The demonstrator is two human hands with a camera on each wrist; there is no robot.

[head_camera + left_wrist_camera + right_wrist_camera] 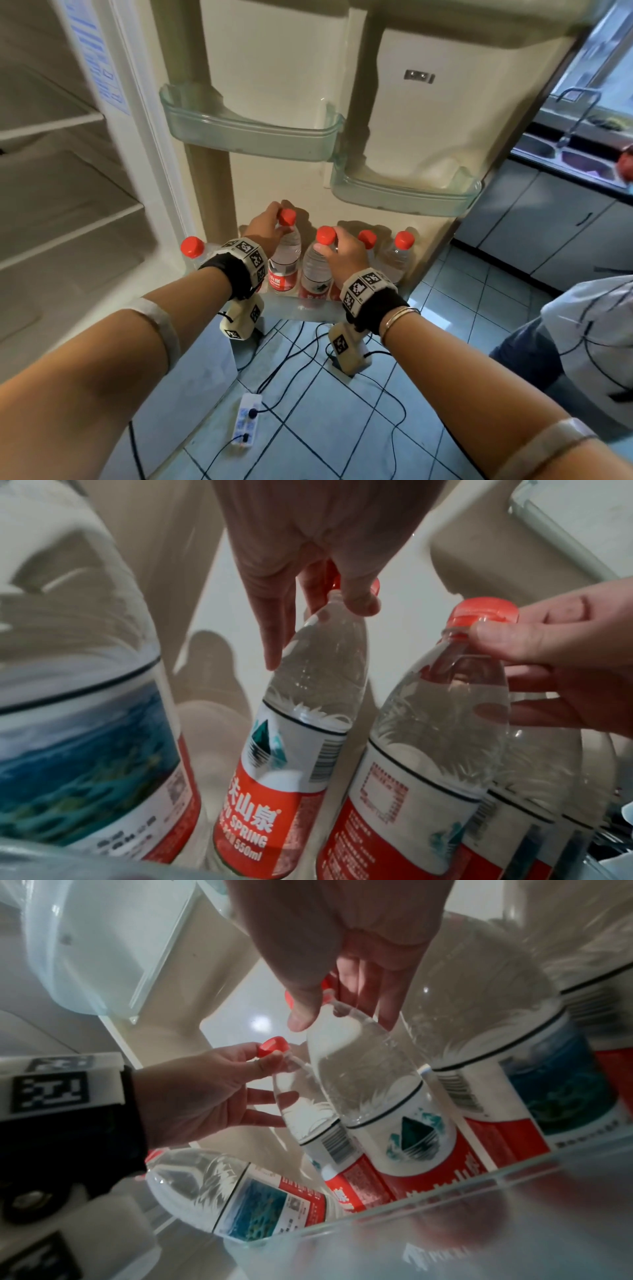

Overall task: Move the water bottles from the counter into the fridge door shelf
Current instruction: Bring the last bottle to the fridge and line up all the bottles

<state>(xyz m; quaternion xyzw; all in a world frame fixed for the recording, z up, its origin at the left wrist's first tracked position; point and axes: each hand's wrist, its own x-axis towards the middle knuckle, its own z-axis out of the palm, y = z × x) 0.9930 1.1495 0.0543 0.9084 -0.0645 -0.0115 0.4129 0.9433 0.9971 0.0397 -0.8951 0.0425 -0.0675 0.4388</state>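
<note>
Left hand (265,226) pinches the red cap of a clear plastic water bottle (284,260). Right hand (342,251) grips the neck of the adjacent red-capped bottle (315,270). Both bottles stand in the clear lowest fridge door shelf (308,310), three more alongside.

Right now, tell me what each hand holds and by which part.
The left hand pinches one water bottle at its neck below the red cap; the right hand grips the neighbouring bottle likewise.
</note>
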